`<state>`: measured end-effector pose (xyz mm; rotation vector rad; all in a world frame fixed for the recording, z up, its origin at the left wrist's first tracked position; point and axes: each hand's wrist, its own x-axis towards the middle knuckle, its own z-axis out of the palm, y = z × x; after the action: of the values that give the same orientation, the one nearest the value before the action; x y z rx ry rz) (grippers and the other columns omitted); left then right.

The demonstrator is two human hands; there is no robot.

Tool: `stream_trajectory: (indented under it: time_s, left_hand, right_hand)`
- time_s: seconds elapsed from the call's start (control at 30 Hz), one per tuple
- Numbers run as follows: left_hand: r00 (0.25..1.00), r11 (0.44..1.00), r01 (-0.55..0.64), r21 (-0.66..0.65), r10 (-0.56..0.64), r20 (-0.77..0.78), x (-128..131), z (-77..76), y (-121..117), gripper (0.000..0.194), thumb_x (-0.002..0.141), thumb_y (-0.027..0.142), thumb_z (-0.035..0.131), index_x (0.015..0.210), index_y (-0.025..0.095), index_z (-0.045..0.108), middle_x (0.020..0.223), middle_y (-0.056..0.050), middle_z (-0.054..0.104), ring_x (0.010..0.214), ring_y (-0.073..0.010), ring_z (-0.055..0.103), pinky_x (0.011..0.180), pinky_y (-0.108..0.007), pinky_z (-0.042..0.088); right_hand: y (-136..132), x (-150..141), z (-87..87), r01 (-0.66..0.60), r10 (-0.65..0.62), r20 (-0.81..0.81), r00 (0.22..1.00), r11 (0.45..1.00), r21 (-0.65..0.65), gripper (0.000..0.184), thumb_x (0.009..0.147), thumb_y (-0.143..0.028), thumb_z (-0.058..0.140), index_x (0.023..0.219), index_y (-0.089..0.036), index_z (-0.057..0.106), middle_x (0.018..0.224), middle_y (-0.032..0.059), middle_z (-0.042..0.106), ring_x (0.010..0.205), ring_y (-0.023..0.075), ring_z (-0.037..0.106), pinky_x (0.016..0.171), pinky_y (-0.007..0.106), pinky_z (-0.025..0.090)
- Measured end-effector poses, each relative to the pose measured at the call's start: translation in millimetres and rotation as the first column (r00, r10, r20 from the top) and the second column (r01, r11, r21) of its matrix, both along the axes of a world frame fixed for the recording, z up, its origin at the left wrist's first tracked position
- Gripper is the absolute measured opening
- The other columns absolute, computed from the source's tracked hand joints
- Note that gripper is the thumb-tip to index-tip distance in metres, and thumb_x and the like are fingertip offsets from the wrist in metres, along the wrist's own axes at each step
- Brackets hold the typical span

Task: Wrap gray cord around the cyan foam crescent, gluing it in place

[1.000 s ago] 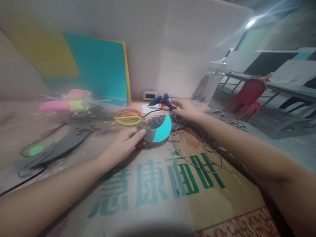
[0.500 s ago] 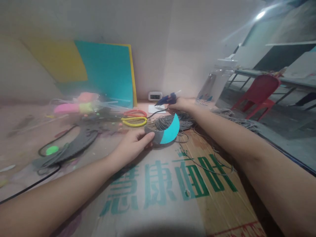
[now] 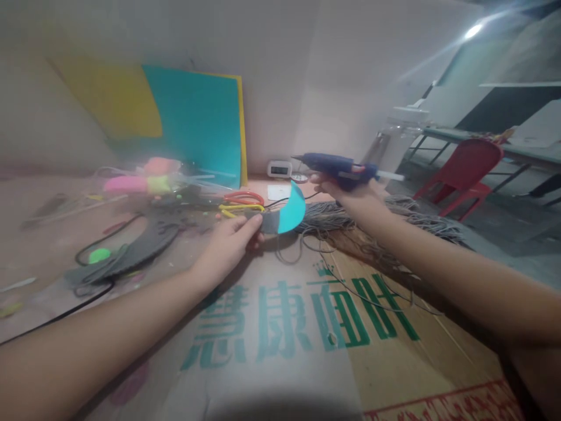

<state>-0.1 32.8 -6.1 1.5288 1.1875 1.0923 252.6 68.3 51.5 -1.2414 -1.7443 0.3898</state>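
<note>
Between thumb and fingers, my left hand pinches the grey end of a curved crescent piece, grey at the held part and turquoise toward its pointed tip. It is held above the printed cardboard. My right hand is wrapped round the handle of a blue glue gun, raised off the table. The gun's nozzle points left, and a white glue stick sticks out of its rear. Below the right hand lies a bundle of grey cord, with loose strands trailing over the cardboard.
Scissors with red and yellow handles lie beyond my left hand. A white digital timer stands by the wall. Turquoise and yellow sheets lean at the left. A clear bottle stands at the right, a red chair behind it.
My right hand has lifted the glue gun up from near the white card, bringing it closer. My left hand has shifted slightly left and up with the crescent piece, which has turned.
</note>
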Motion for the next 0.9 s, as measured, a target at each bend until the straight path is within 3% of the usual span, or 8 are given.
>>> stream_trajectory:
  time_s: [0.07, 0.23, 0.37, 0.53, 0.7, 0.9]
  left_hand:
    - [0.999, 0.999, -0.042, -0.015, 0.043, 0.032, -2, -0.9, 2, 0.045, 0.085, 0.057, 0.054, 0.067, 0.016, 0.060, 0.063, 0.000, 0.058, 0.060, -0.0128, 0.054, 0.057, -0.023, 0.039]
    - [0.998, 0.999, -0.037, 0.005, 0.037, -0.053, -4, -0.9, 3, 0.048, 0.084, 0.061, 0.053, 0.069, 0.016, 0.065, 0.065, -0.003, 0.062, 0.062, -0.0149, 0.056, 0.057, -0.025, 0.040]
    - [0.993, 0.998, -0.056, 0.008, 0.057, -0.100, -4, 0.4, 3, 0.048, 0.082, 0.061, 0.054, 0.071, 0.016, 0.066, 0.065, -0.003, 0.063, 0.057, -0.0142, 0.052, 0.052, -0.025, 0.036]
    - [0.997, 0.999, -0.014, 0.049, 0.018, -0.069, -3, 0.2, 4, 0.039, 0.082, 0.054, 0.059, 0.080, 0.016, 0.064, 0.073, -0.003, 0.065, 0.058, -0.0130, 0.052, 0.051, -0.024, 0.035]
    - [0.997, 0.998, 0.022, 0.062, -0.017, -0.071, -2, 2.8, 4, 0.033, 0.084, 0.049, 0.057, 0.081, 0.017, 0.060, 0.073, -0.001, 0.063, 0.059, -0.0122, 0.052, 0.054, -0.023, 0.038]
    - [0.994, 0.998, -0.014, 0.066, 0.021, -0.111, -3, 4.1, 5, 0.032, 0.084, 0.048, 0.056, 0.075, 0.017, 0.057, 0.068, 0.001, 0.061, 0.058, -0.0121, 0.053, 0.054, -0.024, 0.038]
  right_hand:
    - [-25, 2, -4.5, -0.002, 0.001, 0.012, 1.000, 0.999, 0.039, 0.015, 0.086, -0.034, 0.060, 0.092, -0.023, 0.069, 0.102, 0.0041, 0.074, 0.094, 0.0226, 0.070, 0.091, 0.039, 0.054]
    - [-59, 7, -31.3, -0.044, 0.056, 0.116, 0.992, 0.994, -0.100, 0.016, 0.083, -0.040, 0.064, 0.077, -0.026, 0.067, 0.081, 0.0030, 0.074, 0.081, 0.0251, 0.071, 0.083, 0.043, 0.058]
    - [-60, 6, -43.2, -0.089, 0.104, 0.156, 0.982, 0.991, -0.098, 0.014, 0.078, -0.039, 0.069, 0.080, -0.025, 0.067, 0.085, 0.0041, 0.074, 0.087, 0.0270, 0.071, 0.086, 0.044, 0.057]
    - [-60, 5, -42.2, -0.261, 0.272, 0.045, 0.961, 0.949, -0.176, 0.019, 0.082, -0.042, 0.064, 0.088, -0.024, 0.066, 0.089, 0.0040, 0.076, 0.083, 0.0229, 0.072, 0.080, 0.039, 0.059]
    - [-62, 2, -38.9, -0.230, 0.239, 0.043, 0.970, 0.961, -0.154, 0.021, 0.082, -0.041, 0.064, 0.093, -0.023, 0.066, 0.091, 0.0059, 0.076, 0.089, 0.0235, 0.072, 0.084, 0.038, 0.057]
    - [-60, 5, -41.3, -0.193, 0.211, 0.175, 0.962, 0.974, -0.117, 0.021, 0.081, -0.044, 0.064, 0.085, -0.023, 0.061, 0.082, 0.0051, 0.071, 0.078, 0.0218, 0.068, 0.071, 0.035, 0.056]
